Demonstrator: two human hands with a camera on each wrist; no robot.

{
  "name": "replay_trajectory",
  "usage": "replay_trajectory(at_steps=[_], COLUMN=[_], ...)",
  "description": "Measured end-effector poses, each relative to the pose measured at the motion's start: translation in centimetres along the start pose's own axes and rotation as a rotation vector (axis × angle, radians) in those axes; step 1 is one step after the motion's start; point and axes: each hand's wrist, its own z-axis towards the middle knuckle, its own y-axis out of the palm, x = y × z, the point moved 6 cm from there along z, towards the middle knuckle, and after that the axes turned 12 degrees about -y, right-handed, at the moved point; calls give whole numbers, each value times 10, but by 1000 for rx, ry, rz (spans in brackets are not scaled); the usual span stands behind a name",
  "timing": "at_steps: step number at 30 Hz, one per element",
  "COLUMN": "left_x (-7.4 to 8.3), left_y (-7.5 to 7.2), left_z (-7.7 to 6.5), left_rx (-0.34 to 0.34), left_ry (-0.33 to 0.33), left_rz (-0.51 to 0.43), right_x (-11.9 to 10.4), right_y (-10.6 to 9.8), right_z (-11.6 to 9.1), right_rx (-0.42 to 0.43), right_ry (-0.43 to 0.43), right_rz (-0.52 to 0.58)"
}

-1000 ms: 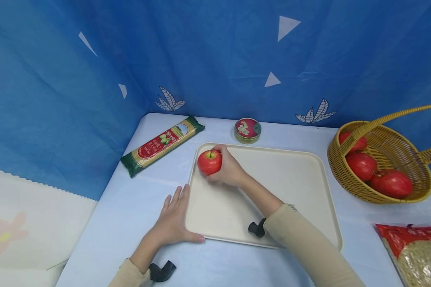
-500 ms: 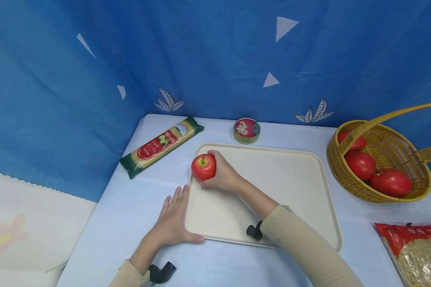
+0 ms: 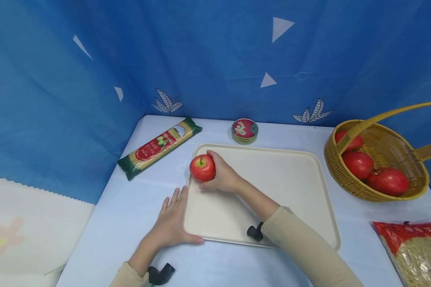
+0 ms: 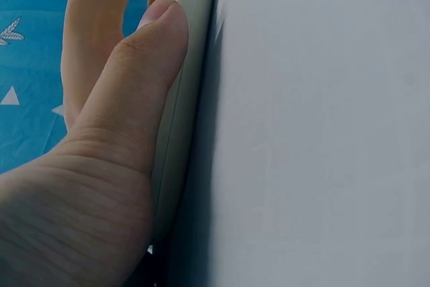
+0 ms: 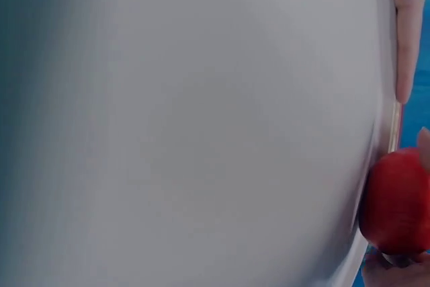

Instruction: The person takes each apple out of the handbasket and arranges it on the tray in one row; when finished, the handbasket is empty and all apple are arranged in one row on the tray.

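Note:
A red apple [image 3: 202, 168] with a yellow-green top and a stem sits at the far left corner of a cream tray [image 3: 269, 187]. My right hand [image 3: 222, 174] grips the apple from its right side, thumb in front and fingers behind. In the right wrist view the apple [image 5: 396, 203] is up against the tray's rim. My left hand [image 3: 173, 221] lies at the tray's near left corner, fingers straight along the left edge and thumb along the front edge. The left wrist view shows the thumb [image 4: 134, 85] against the tray's outer side.
A yellow wicker basket [image 3: 332, 169] with several red fruits stands at the right. Below it lies a red-topped clear bag [image 3: 413, 247]. A pasta packet [image 3: 159, 147] lies back left, and a round tin [image 3: 244, 130] stands behind the tray. A blue curtain [image 3: 215, 52] hangs behind.
My right hand has moved the apple slightly left and toward me, into the tray's corner. The left hand has kept its place at the tray's corner.

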Motion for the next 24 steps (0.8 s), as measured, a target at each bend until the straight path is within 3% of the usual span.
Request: replay_trajectory(at_steps=[5,13,18,24], left_x=[-1,-1,-2,-2], left_y=[1,3,3,3], left_z=[0,2,2,1], left_rx=[0,5,-3,-23], left_ry=[-10,-4,-11,-16], left_rz=[-7,-40,-51,-44], right_x=[-8,-27,-36,-28], right_y=[-16,-63,-102,-160], right_z=[-14,-56,-92,-149], right_rx=[51,169,272,467], right_ry=[-24,-121,-181,-210], right_rz=[-12,-71,-169,-332])
